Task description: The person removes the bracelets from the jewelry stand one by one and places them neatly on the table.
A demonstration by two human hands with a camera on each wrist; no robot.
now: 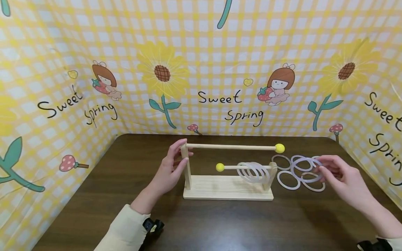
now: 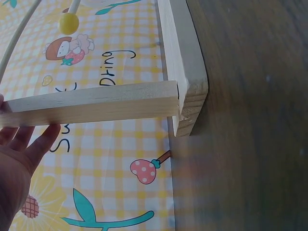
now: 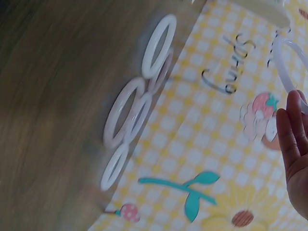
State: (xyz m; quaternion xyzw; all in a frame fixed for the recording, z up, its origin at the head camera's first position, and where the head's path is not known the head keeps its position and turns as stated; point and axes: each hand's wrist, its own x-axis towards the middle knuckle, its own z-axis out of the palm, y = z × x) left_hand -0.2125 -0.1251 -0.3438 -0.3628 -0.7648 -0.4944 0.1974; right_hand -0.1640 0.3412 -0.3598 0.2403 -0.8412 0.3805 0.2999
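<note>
My left hand (image 1: 168, 170) grips the upper part of the left post (image 1: 186, 170) of a wooden stand, thumb on the near side and fingertips behind. In the left wrist view, the fingers (image 2: 45, 137) press along this post (image 2: 96, 106). A pale, translucent ring (image 3: 284, 65) is pinched by my right hand (image 1: 347, 179), held up right of the stand over other rings. Several similar rings (image 1: 251, 172) hang around the stand's lower rod (image 1: 230, 167), near the right post (image 1: 272, 170). The upper rod (image 1: 232, 146) carries no rings.
Several loose rings (image 1: 288, 189) lie on the dark wooden table (image 1: 220, 223), right of the stand's base (image 1: 226, 191). Yellow balls (image 1: 280, 148) cap both rods. A yellow checked cloth (image 1: 213, 62) hangs behind the table and along its sides.
</note>
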